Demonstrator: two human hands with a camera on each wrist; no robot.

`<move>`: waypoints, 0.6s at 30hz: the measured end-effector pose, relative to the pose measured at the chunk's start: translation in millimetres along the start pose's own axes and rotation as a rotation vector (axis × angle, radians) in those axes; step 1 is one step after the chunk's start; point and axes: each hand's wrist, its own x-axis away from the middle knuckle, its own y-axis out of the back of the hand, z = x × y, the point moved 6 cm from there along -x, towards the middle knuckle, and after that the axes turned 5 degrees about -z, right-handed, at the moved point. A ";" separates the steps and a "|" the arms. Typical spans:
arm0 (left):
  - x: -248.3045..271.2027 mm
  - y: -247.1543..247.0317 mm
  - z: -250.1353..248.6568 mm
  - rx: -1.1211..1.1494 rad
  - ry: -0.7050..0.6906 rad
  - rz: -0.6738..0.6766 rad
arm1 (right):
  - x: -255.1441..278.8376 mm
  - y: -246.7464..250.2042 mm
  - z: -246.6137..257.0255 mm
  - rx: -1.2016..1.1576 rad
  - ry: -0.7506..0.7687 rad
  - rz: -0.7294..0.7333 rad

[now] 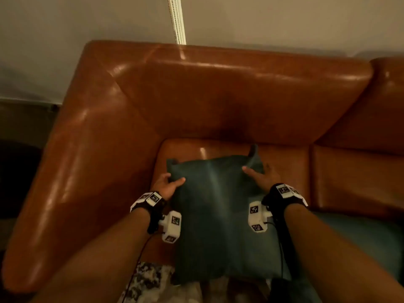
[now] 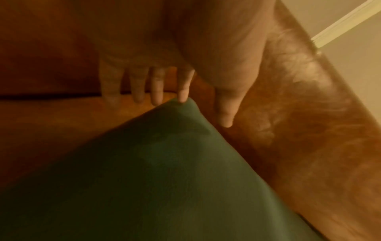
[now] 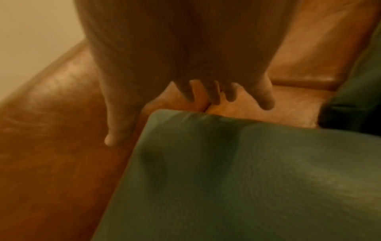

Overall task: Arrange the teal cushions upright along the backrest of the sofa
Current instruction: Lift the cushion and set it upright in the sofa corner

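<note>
Both arms reach forward over the sofa (image 1: 218,88) seat. The left hand (image 1: 167,184) grips the cushion's (image 1: 218,206) far left corner, thumb on top. The right hand (image 1: 261,174) rests near the far right corner with fingers spread and straight. The teal cushion, smooth and leathery, lies flat on the seat, short of the backrest (image 1: 229,101). A second cushion (image 1: 367,239) lies to its right.

One teal cushion (image 1: 216,206) lies flat on the left seat of the sofa (image 1: 218,95), hanging over the near edge. A second cushion (image 1: 360,235) lies at the right.
</note>
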 end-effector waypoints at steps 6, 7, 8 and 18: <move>-10.4 -33.8 7.0 0.262 0.271 0.173 | -18.5 -23.3 -27.9 -0.273 -0.145 0.034; -9.5 -35.8 6.4 0.282 0.285 0.176 | -15.1 -22.9 -21.5 -0.290 -0.119 0.044; -8.6 -35.3 4.0 0.281 0.274 0.162 | -13.8 -21.2 -15.5 -0.293 -0.091 0.042; 22.4 57.2 -105.9 0.246 -0.340 -0.211 | 57.8 29.2 115.0 -0.199 0.456 -0.228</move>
